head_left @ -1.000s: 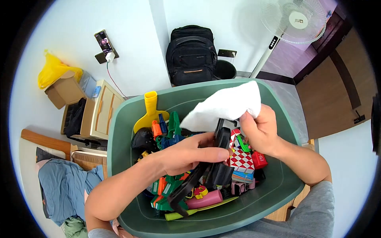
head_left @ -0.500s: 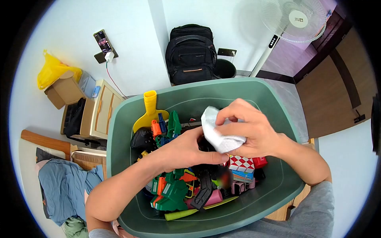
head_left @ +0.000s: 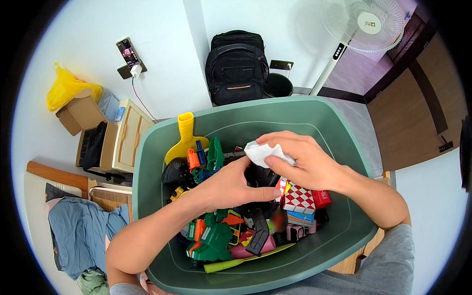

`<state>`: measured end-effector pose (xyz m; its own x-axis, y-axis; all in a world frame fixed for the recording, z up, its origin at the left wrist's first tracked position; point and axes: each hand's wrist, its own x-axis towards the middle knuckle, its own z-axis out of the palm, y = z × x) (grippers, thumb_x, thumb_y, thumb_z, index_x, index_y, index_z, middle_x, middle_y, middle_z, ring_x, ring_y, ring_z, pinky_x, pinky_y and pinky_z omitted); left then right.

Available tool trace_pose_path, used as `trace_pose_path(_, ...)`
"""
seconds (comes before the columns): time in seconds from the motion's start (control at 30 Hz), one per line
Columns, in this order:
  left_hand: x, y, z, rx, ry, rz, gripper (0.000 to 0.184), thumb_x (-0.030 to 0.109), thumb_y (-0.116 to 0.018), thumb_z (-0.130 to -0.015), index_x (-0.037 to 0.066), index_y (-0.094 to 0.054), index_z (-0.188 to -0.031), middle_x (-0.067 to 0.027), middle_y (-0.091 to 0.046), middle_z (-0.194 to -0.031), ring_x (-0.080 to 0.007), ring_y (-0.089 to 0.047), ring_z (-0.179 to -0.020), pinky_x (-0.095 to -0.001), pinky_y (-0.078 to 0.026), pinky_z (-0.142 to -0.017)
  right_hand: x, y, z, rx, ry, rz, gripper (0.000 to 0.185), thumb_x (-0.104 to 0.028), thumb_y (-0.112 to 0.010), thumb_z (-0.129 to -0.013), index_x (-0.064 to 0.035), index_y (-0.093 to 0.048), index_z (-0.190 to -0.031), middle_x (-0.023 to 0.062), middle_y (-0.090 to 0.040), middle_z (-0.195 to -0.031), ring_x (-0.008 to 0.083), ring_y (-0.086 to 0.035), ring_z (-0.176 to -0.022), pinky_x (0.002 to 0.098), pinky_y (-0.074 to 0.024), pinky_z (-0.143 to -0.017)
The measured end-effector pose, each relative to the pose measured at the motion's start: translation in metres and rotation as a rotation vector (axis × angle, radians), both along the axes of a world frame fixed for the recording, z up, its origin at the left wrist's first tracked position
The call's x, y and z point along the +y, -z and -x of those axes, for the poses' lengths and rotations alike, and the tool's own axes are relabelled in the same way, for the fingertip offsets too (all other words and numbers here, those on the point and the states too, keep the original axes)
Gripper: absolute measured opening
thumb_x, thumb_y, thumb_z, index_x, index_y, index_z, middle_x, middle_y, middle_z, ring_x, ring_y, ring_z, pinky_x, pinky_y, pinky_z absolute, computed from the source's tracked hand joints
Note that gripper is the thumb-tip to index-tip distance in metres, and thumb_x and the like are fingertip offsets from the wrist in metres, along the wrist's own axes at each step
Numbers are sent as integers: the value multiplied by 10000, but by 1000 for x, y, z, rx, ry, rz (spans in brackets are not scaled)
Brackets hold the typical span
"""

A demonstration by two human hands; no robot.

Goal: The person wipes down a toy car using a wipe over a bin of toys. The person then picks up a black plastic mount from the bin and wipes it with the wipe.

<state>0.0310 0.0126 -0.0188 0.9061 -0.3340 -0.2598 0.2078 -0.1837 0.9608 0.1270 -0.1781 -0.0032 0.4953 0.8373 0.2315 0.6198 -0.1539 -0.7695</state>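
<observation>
My right hand [head_left: 312,163] pinches a crumpled white wipe [head_left: 265,153] over the middle of a green plastic bin [head_left: 300,114]. Opposite it, my left hand [head_left: 231,186] curves around a black object [head_left: 260,177], thumb on the near side and index finger on the far side. The other left fingers are hidden, and the object's kind is hard to make out. Toys fill the bin below: a red-and-white checkered block [head_left: 299,198], green toy parts [head_left: 215,243], a black curved piece [head_left: 258,233] and a yellow scoop [head_left: 186,142].
Behind the bin stand a black backpack [head_left: 237,69] and a white fan [head_left: 368,23]. At left are a drawer cabinet [head_left: 130,140], an open cardboard box [head_left: 78,110] and blue clothing [head_left: 81,233]. A phone [head_left: 128,51] hangs on the wall, its cable plugged in.
My right hand has shifted slightly and turned palm-down, and the white wipe is more bunched in its fingers. The checkered block shows more. My left hand stays nearly still.
</observation>
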Motion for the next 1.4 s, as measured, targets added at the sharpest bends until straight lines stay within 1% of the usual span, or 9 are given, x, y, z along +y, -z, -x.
trace_pose_path(0.03, 0, -1, 0, 0, 0, 0, 865, 484, -792, -768, 14, -437, -1402, -152, -565, -1291, -248, -545, -1190, -359, -425, -1010, -1, 1, -1, 0, 0, 0, 216, -171, -626, -914, 8, -662, -1031, 218, -639, -1149, 393, -623, -1036, 439, -507, -873)
trace_pose_path(0.1, 1, -6, 0, 86, 30, -26, 868, 467, -794, -774, 0, -423, -1404, -160, -564, -1297, -239, -554, -1183, -348, -432, -1007, -2, 1, -4, -117, -52, -35, 203, -120, -630, -919, 18, -650, -1066, 186, -662, -1081, 303, -660, -872, 372, -525, -725)
trace_pose_path(0.23, 0, -13, 0, 113, 23, 14, 871, 455, -797, -776, -37, -420, -1388, -160, -567, -1294, -223, -563, -1171, -333, -438, -1001, 0, -5, 0, -95, 8, -73, 174, -125, -628, -928, 20, -666, -1016, 168, -679, -952, 292, -653, -799, 363, -511, -677)
trace_pose_path(0.3, 1, -12, -1, 127, 35, -10, 857, 433, -799, -782, -67, -425, -1368, -153, -584, -1266, -212, -571, -1150, -330, -444, -994, -2, -14, 4, -21, 113, 71, 155, -114, -623, -934, 20, -681, -987, 154, -671, -869, 251, -639, -747, 336, -493, -648)
trace_pose_path(0.43, -1, -11, -1, 126, -7, 64, 827, 415, -805, -785, -84, -445, -1339, -143, -602, -1220, -202, -579, -1116, -322, -448, -984, -2, -17, 6, 98, 199, 98, 183, -144, -627, -938, 21, -692, -984, 195, -687, -946, 276, -680, -799, 348, -527, -706)
trace_pose_path(0.5, -2, -13, -1, 246, -64, 192, 781, 400, -813, -784, -76, -477, -1304, -133, -618, -1174, -178, -592, -1064, -308, -466, -946, 0, -3, 2, -106, 159, -232, 168, -126, -638, -933, 22, -695, -990, 163, -692, -955, 240, -673, -790, 342, -522, -691)
trace_pose_path(0.73, -1, -16, -1, 275, -147, 231, 721, 392, -816, -786, -71, -508, -1245, -112, -629, -1107, -147, -606, -985, -289, -493, -874, 0, -8, 1, -57, 127, -213, 168, -109, -661, -914, 14, -689, -1024, 124, -652, -1039, 238, -651, -841, 323, -513, -720)
trace_pose_path(0.9, 0, -9, -1, 194, -102, 188, 749, 412, -813, -786, -77, -495, -1257, -123, -626, -1116, -155, -605, -1009, -290, -490, -884, 0, -6, -1, -16, 141, -155, 174, -67, -696, -873, -33, -712, -1043, 89, -636, -1010, 172, -610, -887, 297, -482, -753)
trace_pose_path(1.4, 1, -11, 1, 8, -57, 1, 865, 413, -837, -738, -26, -431, -1363, -153, -580, -1251, -225, -568, -1163, -339, -441, -1006, -1, -11, 8, -85, 162, -266, 171, -21, -738, -822, -38, -723, -992, 78, -655, -955, 153, -643, -781, 279, -504, -657)
